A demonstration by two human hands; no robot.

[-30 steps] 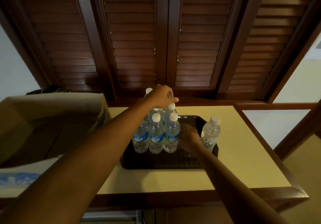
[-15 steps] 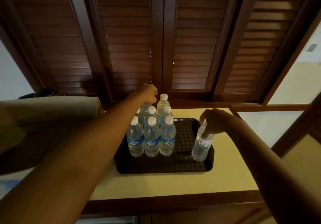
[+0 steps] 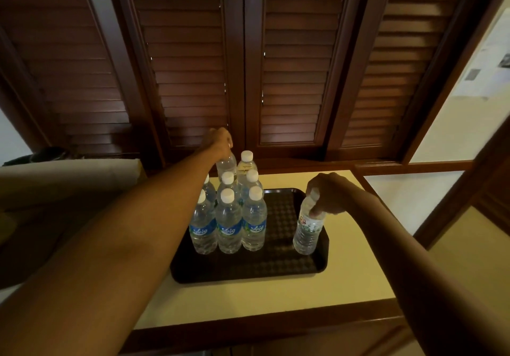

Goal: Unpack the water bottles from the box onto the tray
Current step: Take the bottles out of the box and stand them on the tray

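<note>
Holding upright bottles on the tray [image 3: 248,270]: left grip [image 3: 220,141] on a rear bottle [image 3: 226,165], right grip [image 3: 327,194] on a lone bottle [image 3: 307,230].

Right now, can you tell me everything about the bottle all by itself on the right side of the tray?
The lone bottle is clear plastic with a white cap and a pale label with red and green marks too small to read. It stands roughly upright near the right edge of the dark tray, apart from the clustered bottles. The right hand grips its neck and shoulder from above, fingers curled round it. It looks full of water.
</note>
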